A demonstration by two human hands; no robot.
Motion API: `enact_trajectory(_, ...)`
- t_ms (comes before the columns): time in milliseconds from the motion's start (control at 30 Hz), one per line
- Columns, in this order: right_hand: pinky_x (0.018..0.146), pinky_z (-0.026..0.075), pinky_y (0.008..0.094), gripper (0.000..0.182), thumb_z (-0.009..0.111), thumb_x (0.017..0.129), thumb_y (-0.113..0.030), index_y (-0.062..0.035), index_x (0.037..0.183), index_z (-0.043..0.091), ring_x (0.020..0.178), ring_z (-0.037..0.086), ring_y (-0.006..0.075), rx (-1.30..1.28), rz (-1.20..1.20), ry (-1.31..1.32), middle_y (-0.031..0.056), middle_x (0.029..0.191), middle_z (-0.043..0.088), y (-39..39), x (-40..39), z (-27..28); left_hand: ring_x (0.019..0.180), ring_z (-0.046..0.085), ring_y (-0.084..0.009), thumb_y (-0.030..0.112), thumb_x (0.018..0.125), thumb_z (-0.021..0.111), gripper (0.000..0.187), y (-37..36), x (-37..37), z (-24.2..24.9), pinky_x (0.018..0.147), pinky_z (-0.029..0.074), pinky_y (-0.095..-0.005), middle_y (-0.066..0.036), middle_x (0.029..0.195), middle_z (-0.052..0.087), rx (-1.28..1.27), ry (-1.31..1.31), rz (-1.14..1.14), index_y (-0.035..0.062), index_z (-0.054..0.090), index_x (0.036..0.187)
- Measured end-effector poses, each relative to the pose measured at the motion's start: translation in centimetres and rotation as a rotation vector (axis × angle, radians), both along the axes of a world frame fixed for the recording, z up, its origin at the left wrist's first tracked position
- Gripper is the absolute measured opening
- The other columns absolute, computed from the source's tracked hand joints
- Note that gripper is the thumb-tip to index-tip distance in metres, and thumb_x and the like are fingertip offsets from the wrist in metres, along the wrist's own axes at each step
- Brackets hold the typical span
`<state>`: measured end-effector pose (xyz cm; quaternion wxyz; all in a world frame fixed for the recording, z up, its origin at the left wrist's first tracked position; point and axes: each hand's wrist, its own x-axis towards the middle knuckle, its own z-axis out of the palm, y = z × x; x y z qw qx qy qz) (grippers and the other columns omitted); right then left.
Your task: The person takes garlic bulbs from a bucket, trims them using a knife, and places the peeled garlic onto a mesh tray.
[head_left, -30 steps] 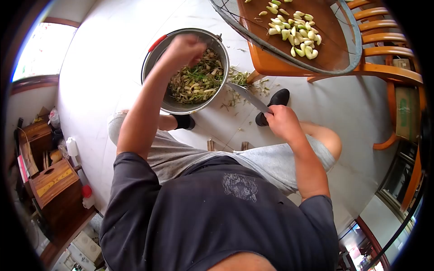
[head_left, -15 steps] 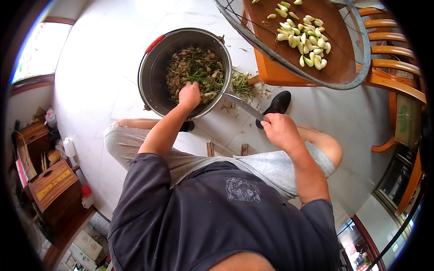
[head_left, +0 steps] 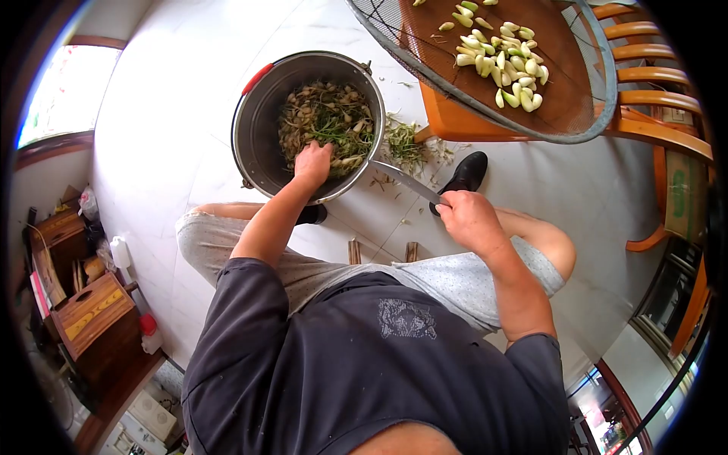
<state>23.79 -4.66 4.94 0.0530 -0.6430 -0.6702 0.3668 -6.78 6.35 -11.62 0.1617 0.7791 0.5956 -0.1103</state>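
Note:
My left hand (head_left: 312, 162) reaches into a large steel pot (head_left: 262, 125) on the floor, fingers closed in the tangle of green stalks and pale bulbs (head_left: 330, 121) near its front wall. My right hand (head_left: 472, 220) grips the handle of a long knife (head_left: 402, 179), whose blade points toward the pot's rim. Whether the left hand holds a stalk is hidden by the fingers.
A round mesh tray (head_left: 576, 114) with peeled pale-green bulbs (head_left: 504, 64) rests on an orange wooden chair (head_left: 652, 106). Trimmings (head_left: 406, 144) lie on the white floor beside the pot. Black shoe (head_left: 464, 173) ahead; wooden boxes (head_left: 91, 315) at left.
My left hand dropped from the pot's far rim to its near side and dug into the stalks. The right hand with the knife barely shifted.

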Motion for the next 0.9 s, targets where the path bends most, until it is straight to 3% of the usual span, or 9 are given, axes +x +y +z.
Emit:
enact_trajectory(100,0.071,0.047,0.047,0.019,0.057,0.082,-0.017,0.0004,0.074,0.059,0.077,0.06,0.039,0.011,0.004,0.006,0.0217,0.074,0.061,0.0,0.0,0.2,0.093,0.06,-0.0338,0.01,0.081,0.051,0.021,-0.2,-0.4,-0.6,0.078,0.05,-0.043,-0.017,0.093,0.061,0.001,0.003,-0.063,0.0091,0.059,0.1)
enact_trajectory(200,0.071,0.047,0.0469,0.019,0.056,0.082,-0.017,0.0006,0.074,0.059,0.077,0.06,0.0388,0.029,0.003,0.016,0.0217,0.075,0.061,0.1,0.1,0.3,0.087,0.062,-0.0332,0.01,0.077,0.057,0.02,0.1,-0.8,-1.0,0.075,0.05,-0.0419,-0.016,0.086,0.064,-0.002,-0.032,0.057,0.0083,0.059,0.097)
enact_trajectory(300,0.071,0.047,0.0465,0.019,0.056,0.083,-0.017,0.0005,0.075,0.059,0.078,0.06,0.0385,0.075,-0.018,0.048,0.0212,0.077,0.062,0.2,-0.1,0.6,0.075,0.064,-0.0314,0.01,0.072,0.064,0.027,0.6,-1.5,-0.2,0.069,0.051,-0.0396,-0.016,0.08,0.064,0.088,-0.381,0.285,0.0065,0.06,0.098)
enact_trajectory(333,0.071,0.047,0.0462,0.019,0.055,0.083,-0.017,0.0004,0.077,0.06,0.078,0.06,0.0383,0.114,-0.027,0.067,0.0209,0.078,0.062,0.2,-0.3,0.7,0.066,0.064,-0.0227,0.008,0.075,0.066,0.027,1.0,-0.9,2.3,0.061,0.051,-0.0324,-0.012,0.076,0.064,-0.01,-0.551,0.444,0.002,0.06,0.1)
enact_trajectory(433,0.07,0.047,0.045,0.018,0.056,0.083,-0.017,-0.0009,0.083,0.063,0.077,0.06,0.0371,0.246,-0.07,0.17,0.0189,0.08,0.062,0.4,-1.0,1.0,0.061,0.061,-0.0134,0.008,0.081,0.066,0.025,0.5,0.3,7.8,0.055,0.049,-0.0245,-0.007,0.074,0.063,-0.375,-1.176,0.751,-0.0034,0.058,0.103)
enact_trajectory(467,0.069,0.047,0.0445,0.018,0.056,0.083,-0.017,-0.0014,0.086,0.064,0.077,0.06,0.0366,0.29,-0.088,0.208,0.018,0.08,0.062,0.4,-1.2,1.1,0.068,0.061,-0.0105,0.008,0.084,0.065,0.024,-0.2,0.9,9.9,0.06,0.049,-0.0202,-0.004,0.075,0.061,-0.422,-1.215,0.736,-0.0043,0.059,0.103)
enact_trajectory(633,0.063,0.048,0.0404,0.015,0.062,0.08,-0.013,-0.0045,0.091,0.065,0.071,0.059,0.0325,0.515,-0.103,0.316,0.0132,0.076,0.06,0.0,-2.3,1.7,0.063,0.06,-0.0111,0.007,0.081,0.069,0.017,-3.9,4.2,14.2,0.054,0.048,-0.0206,-0.006,0.075,0.063,-0.515,-1.501,0.738,-0.0013,0.058,0.093)
enact_trajectory(800,0.057,0.046,0.0382,0.014,0.063,0.08,-0.013,-0.0059,0.092,0.065,0.065,0.057,0.028,0.756,0.045,0.188,0.0094,0.068,0.054,-0.6,-2.8,2.1,0.062,0.061,-0.0159,-0.002,0.081,0.061,0.016,-5.8,6.7,15.1,0.053,0.05,-0.025,-0.009,0.078,0.062,-0.629,-1.665,0.843,-0.0023,0.056,0.095)
enact_trajectory(900,0.058,0.046,0.037,0.022,0.063,0.076,-0.004,-0.004,0.097,0.063,0.067,0.057,0.0279,0.761,0.071,0.113,0.0103,0.071,0.056,-1.0,-2.5,2.1,0.061,0.06,-0.0177,-0.005,0.081,0.056,0.018,-6.4,7.9,16.1,0.052,0.051,-0.0264,-0.01,0.081,0.062,-0.667,-1.668,0.86,-0.0033,0.054,0.098)
